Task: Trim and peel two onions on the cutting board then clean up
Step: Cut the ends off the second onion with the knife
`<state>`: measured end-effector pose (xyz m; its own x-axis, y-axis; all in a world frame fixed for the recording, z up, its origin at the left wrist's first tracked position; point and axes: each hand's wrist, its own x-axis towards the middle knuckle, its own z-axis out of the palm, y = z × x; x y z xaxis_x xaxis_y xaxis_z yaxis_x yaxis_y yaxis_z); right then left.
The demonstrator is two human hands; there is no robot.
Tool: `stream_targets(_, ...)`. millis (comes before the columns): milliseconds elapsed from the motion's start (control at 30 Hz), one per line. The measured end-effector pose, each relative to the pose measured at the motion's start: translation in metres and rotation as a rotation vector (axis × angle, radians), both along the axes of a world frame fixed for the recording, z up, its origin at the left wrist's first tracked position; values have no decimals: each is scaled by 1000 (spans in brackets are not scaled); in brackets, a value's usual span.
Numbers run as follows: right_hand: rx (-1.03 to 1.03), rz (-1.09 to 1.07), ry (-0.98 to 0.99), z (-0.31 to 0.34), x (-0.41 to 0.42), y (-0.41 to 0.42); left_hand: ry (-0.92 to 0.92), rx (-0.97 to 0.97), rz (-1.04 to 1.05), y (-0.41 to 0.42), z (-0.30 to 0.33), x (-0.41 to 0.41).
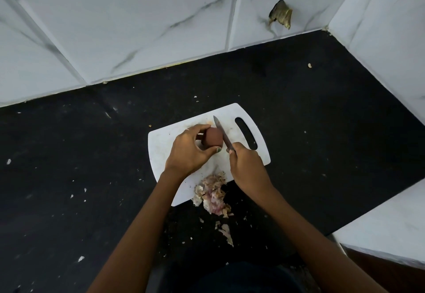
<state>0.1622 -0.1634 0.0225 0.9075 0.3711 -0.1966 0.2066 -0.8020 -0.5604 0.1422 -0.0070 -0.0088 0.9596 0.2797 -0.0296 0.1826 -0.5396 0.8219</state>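
A reddish-brown onion lies on the white cutting board, and my left hand grips it with fingers and thumb curled round its left side. My right hand holds a small knife by the handle. The blade rests against the onion's right end, tip pointing away from me. A heap of pale and pinkish onion skins sits at the board's near edge and spills onto the counter. No second onion is visible.
The board lies on a black counter strewn with small skin flakes; more peel lies nearer me. White marble-look tiled walls close in behind and to the right. A damaged patch marks the back wall. A white ledge stands at right.
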Motion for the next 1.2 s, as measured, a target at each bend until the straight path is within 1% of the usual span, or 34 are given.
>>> stream_targets(100, -76, 21, -23, 2, 4, 4, -2, -2, 13, 0, 2, 0)
stream_targets(300, -122, 64, -35, 11, 7, 0, 19, -8, -3, 2, 2, 0)
stream_targets(500, -207, 61, -50, 12, 8, 5, 19, 10, 4, -1, 3, 4)
stream_targets(700, -162, 49, -6, 14, 11, 0, 25, 3, 21, 0, 1, 7)
stream_targets(800, -153, 43, -18, 15, 4, -2, 26, 5, 7, 3, 0, 7)
stream_targets(1000, -201, 76, -52, 15, 11, 11, 45, -11, -11, 6, 3, 9)
stream_targets(1133, -235, 90, -59, 17, 7, -2, 59, -34, 9, 7, 2, 10)
stream_targets(1200, -222, 79, -49, 17, 3, -4, 53, -47, 11, 7, 2, 11)
